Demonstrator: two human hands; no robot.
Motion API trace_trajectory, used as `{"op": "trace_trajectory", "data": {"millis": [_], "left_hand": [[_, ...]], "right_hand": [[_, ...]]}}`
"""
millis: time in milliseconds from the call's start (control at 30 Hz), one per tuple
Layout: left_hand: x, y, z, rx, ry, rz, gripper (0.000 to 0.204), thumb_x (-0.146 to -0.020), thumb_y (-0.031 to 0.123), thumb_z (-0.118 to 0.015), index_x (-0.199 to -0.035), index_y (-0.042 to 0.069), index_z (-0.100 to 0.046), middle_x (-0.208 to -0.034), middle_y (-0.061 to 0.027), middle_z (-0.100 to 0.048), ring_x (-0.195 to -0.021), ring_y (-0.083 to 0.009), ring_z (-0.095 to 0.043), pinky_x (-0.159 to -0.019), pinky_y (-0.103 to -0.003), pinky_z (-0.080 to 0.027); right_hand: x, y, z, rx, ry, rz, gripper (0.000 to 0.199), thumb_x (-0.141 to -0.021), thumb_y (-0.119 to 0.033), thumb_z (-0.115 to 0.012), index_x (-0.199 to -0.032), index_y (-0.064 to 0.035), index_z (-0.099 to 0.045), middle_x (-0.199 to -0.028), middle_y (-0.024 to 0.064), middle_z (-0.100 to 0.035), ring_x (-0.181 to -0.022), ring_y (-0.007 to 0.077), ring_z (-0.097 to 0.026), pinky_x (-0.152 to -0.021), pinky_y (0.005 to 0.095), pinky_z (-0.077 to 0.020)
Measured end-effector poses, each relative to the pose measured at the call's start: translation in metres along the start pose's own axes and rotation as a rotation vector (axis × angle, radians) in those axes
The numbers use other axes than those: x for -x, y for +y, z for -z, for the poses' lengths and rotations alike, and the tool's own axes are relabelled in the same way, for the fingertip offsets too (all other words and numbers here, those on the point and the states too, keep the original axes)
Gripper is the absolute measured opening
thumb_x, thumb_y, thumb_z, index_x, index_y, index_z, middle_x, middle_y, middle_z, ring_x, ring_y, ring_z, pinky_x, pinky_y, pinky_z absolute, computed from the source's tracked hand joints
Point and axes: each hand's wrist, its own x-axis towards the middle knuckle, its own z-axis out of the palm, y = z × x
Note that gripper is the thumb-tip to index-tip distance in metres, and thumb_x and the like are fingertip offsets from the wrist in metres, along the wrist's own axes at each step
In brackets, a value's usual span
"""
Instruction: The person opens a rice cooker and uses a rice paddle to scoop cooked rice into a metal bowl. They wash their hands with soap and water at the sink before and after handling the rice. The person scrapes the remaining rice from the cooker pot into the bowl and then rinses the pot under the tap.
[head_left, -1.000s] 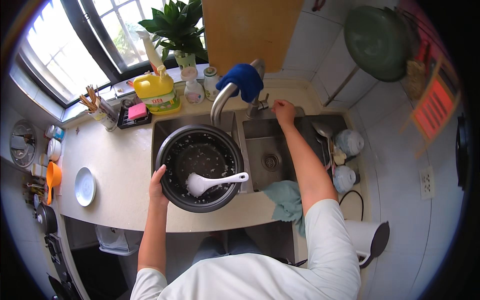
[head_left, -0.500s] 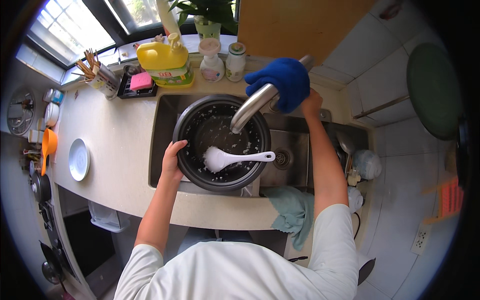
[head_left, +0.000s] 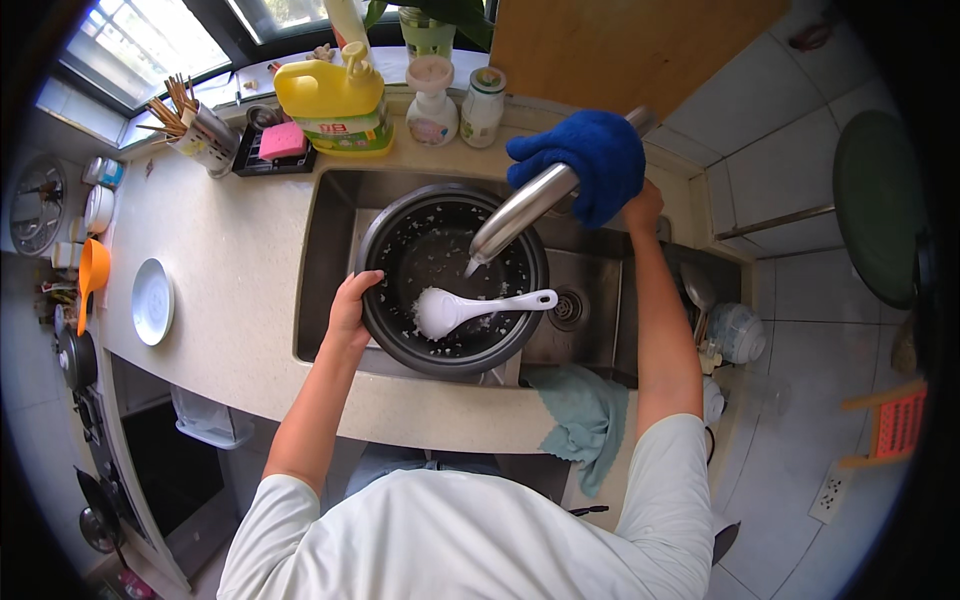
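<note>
A black inner pot [head_left: 455,362] with bits of cooked rice stuck to its wall sits in the left basin of the sink. My left hand [head_left: 350,305] grips its left rim, thumb over the edge. Inside lies a white rice paddle [head_left: 450,312], its handle resting across the right rim. Above the pot points a metal faucet [head_left: 525,212], a short stream of water leaving its spout. A blue cloth [head_left: 590,165] is draped over the faucet. Beside the faucet's base, my right hand [head_left: 645,205] is curled; what it holds is hidden.
A drain [head_left: 568,308] shows in the right basin. A green rag [head_left: 580,425] hangs over the front edge. Behind stand a yellow jug [head_left: 335,110], a pump bottle [head_left: 432,105], a jar [head_left: 484,108] and a pink sponge [head_left: 282,141]. A white plate [head_left: 153,302] lies left.
Water now shows more clearly at the spout, and the rice clump by the paddle's head looks smaller. The whole view has shifted slightly; both hands keep their places.
</note>
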Motion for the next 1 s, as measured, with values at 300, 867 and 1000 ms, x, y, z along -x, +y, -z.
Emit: {"op": "trace_trajectory", "data": {"millis": [300,867,1000], "left_hand": [[0.013,0.008,-0.001,-0.067,0.058,-0.043,0.015,-0.078,0.009,-0.058,-0.090,0.001,-0.058,-0.079,-0.0072,-0.062,-0.066,-0.0158,-0.062,-0.061,-0.027,-0.053],[0.132,0.091,0.056,0.013,0.111,-0.130,0.031,-0.088,0.028,-0.055,-0.098,-0.001,-0.060,-0.088,-0.0078,-0.064,-0.074,-0.0122,-0.062,-0.066,-0.024,-0.051],[0.177,0.109,0.098,0.054,0.162,-0.201,0.035,-0.089,0.031,-0.053,-0.101,-0.002,-0.060,-0.092,-0.0083,-0.064,-0.078,-0.0128,-0.061,-0.070,-0.025,-0.050]], "right_hand": [[0.003,-0.005,-0.003,0.161,-0.052,0.138,0.012,-0.081,-0.011,-0.056,-0.084,-0.0015,-0.062,-0.075,0.0139,-0.063,-0.067,0.0247,-0.061,-0.061,0.0321,-0.0470],[0.252,-0.246,0.017,0.024,-1.063,0.667,0.036,-0.072,0.003,-0.049,-0.108,0.0002,-0.047,-0.077,0.0190,-0.060,-0.076,0.0373,-0.059,-0.066,0.0428,-0.0475],[0.284,-0.316,0.012,0.380,-1.180,0.508,0.032,-0.076,0.004,-0.048,-0.108,0.0003,-0.043,-0.080,0.0254,-0.059,-0.079,0.0409,-0.058,-0.067,0.0441,-0.0477]]}}
